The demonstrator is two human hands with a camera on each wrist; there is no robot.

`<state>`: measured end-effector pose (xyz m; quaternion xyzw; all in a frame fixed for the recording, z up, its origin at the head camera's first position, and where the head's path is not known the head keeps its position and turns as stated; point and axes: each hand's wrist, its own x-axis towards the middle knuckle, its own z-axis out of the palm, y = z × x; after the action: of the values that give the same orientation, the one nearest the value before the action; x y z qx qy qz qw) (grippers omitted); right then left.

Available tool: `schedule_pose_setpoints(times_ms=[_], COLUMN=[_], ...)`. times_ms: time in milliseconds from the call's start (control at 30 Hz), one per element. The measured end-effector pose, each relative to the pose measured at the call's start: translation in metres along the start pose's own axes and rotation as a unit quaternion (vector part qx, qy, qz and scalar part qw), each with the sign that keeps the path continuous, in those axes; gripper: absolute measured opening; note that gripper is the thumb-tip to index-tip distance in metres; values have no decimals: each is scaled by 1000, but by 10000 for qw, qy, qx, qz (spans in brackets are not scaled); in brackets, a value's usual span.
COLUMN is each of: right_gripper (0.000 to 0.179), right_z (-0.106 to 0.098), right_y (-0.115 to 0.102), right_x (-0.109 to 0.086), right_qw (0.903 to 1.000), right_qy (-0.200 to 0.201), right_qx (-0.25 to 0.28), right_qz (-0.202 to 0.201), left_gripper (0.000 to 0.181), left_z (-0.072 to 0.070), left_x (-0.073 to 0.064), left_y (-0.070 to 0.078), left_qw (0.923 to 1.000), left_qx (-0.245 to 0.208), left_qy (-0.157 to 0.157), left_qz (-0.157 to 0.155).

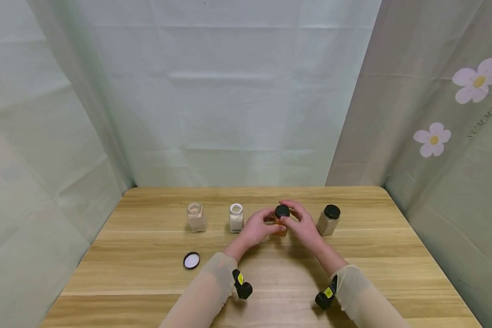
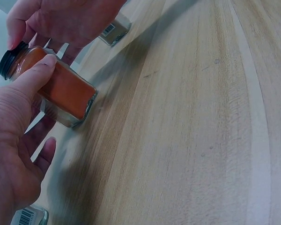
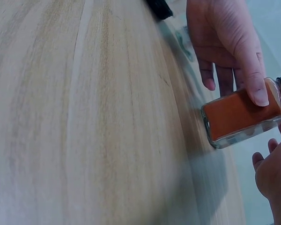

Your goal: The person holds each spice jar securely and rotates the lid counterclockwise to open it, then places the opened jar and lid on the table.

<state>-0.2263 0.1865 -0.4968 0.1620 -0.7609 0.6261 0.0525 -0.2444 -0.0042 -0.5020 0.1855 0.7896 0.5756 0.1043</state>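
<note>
A square glass jar of orange-red powder (image 2: 68, 89) is between both hands. My left hand (image 1: 256, 228) grips the jar's body, thumb along one side in the left wrist view. The fingers and thumb of my right hand (image 1: 305, 228) are around the jar's black lid (image 1: 282, 211). That lid sits on the jar's neck. In the right wrist view the jar's base appears close to the tabletop; whether it touches is unclear. A jar of whitish contents (image 1: 236, 220), without a black lid, stands just left of my left hand. A black-lidded jar of beige contents (image 1: 329, 221) stands right of my right hand.
Farther left stands an uncovered glass jar with pale pinkish contents (image 1: 196, 220). Nearer the front, a loose black lid (image 1: 191, 260) lies with its white inside facing up. Everything is on a wooden table (image 1: 147, 282), with hanging curtains (image 1: 229, 114) behind and beside it.
</note>
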Motion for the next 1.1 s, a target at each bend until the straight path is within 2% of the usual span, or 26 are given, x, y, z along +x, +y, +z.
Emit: schedule_pose_setpoints(times_ms=[200, 267, 433, 533, 800, 1100], right_gripper=[63, 64, 57, 55, 55, 46], right_z=[1, 1, 4, 5, 4, 3], right_y=[-8, -18, -35, -32, -3, -1], right_x=[-3, -4, -6, -4, 4, 2], right_qw=[9993, 9990, 9990, 9988, 9979, 9982], right_qy=[-39, -13, 148, 280, 382, 426], right_qx=[-4, 77, 174, 162, 206, 10], right_qz=[361, 449, 381, 355, 483, 412], left_gripper=[50, 48, 48, 49, 52, 49], left_z=[1, 2, 2, 2, 1, 2], left_x=[1, 1, 1, 1, 1, 2], left_y=[-2, -3, -4, -4, -4, -5], left_qw=[10000, 9999, 9999, 9999, 9999, 9999], left_qx=[-39, -88, -117, -120, -110, -113], left_qy=[46, 74, 93, 73, 51, 60], left_qz=[-20, 22, 6, -19, 12, 43])
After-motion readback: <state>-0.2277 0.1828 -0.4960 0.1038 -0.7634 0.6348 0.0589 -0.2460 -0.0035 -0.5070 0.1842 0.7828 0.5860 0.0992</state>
